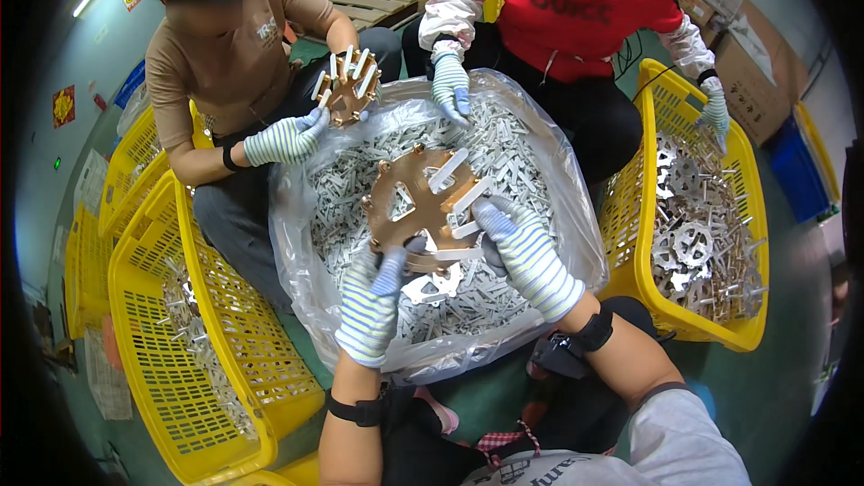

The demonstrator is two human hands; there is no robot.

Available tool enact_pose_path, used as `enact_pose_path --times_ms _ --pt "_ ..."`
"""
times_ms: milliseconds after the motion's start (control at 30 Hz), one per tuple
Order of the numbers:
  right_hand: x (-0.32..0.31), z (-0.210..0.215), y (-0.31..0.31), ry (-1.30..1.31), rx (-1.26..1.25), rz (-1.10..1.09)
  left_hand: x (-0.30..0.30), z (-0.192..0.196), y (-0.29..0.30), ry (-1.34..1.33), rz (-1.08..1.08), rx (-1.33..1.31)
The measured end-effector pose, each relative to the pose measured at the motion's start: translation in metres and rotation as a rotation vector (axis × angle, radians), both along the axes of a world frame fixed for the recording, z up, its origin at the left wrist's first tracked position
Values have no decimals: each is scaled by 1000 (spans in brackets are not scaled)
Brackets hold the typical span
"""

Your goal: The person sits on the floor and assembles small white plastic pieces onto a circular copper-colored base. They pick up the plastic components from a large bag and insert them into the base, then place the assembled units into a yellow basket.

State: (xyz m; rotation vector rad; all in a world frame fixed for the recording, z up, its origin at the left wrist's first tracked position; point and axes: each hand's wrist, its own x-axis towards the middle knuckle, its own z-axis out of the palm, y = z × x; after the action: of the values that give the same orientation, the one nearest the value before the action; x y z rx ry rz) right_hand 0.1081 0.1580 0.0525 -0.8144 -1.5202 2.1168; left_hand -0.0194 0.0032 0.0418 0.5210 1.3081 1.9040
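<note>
Head view, centre of the frame: left hand (371, 301) in a striped glove gripping the lower edge of a copper-coloured disc (416, 207), fingers closed on its rim. Right hand (525, 252), gloved alike, closing on the disc's right side, fingertips pinching one of the flat silver strips (468, 198) slotted into it. Disc being held tilted, just above a heap of loose silver metal pieces (504, 148) filling a clear plastic bag (576, 243). Below the disc, lying on the heap, a flat silver star-shaped plate (434, 286).

Toward the upper left, a second person's gloved hand (286, 139) holding another copper disc (346, 88) bristling with strips. At the upper middle, a third person's gloved hand (450, 85) reaching into the heap; that person's other hand (715, 112) resting over a yellow basket (650, 301) at the right, holding assembled silver pieces. At the lower left, another yellow basket (144, 324) standing beside the bag, holding a few metal parts.
</note>
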Motion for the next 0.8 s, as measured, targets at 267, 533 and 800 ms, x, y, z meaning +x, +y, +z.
enact_pose_path --times_ms 267,533,800 --pt "2 2 -5 120 -81 13 -42 -25 -17 68 393 -55" --pt "-5 6 -23 74 1083 284 -16 -16 -7 -274 187 19" --pt "-2 -8 -28 -191 1312 353 -9 -13 1 -299 209 68"
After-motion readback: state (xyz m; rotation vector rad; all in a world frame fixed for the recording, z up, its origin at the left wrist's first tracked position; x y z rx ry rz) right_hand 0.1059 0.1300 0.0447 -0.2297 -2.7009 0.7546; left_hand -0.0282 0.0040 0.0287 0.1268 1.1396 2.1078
